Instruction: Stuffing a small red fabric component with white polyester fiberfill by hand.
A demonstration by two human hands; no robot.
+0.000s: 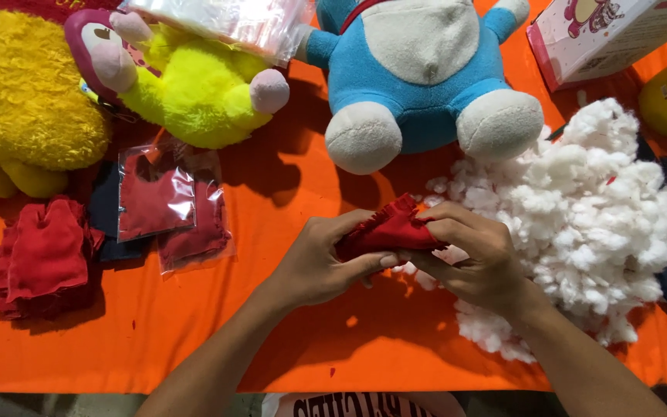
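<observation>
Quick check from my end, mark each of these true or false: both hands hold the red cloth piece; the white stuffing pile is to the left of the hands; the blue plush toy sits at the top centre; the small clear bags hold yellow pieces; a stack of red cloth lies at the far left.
1. Both the left hand and the right hand hold the red cloth piece. True.
2. The white stuffing pile is left of the hands. False: it lies to their right.
3. The blue plush toy sits at the top centre. True.
4. The clear bags hold yellow pieces. False: they hold dark red pieces.
5. A stack of red cloth lies at the far left. True.
</observation>
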